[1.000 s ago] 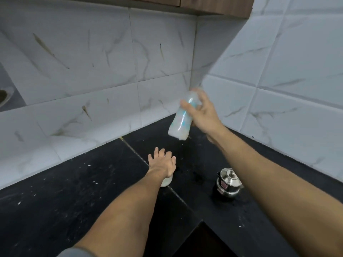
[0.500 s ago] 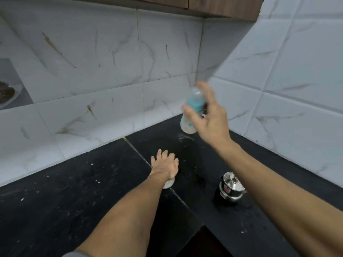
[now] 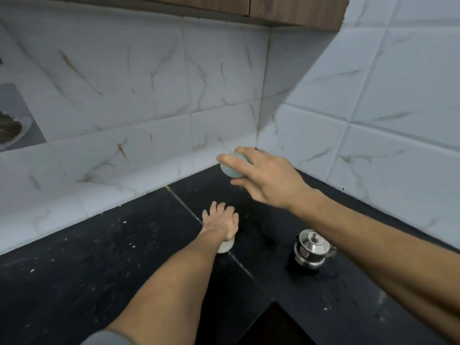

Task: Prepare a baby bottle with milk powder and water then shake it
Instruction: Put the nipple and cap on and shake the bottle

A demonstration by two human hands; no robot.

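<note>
My right hand is raised above the black counter near the tiled corner and grips the baby bottle. Only the bottle's pale, bluish rounded end shows past my fingers; the rest is hidden behind the hand and blurred. My left hand lies palm down on top of a small white container that stands on the counter. Its fingers spread over the top, and only the container's lower part shows.
A small lidded steel pot stands on the black counter to the right of my left hand. White marble-look tiled walls meet in a corner behind. A wooden cabinet hangs overhead. A dish sits in a niche at far left.
My right hand has swung the bottle down and tipped it, so that only its end shows now. The left hand has stayed on the white container.
</note>
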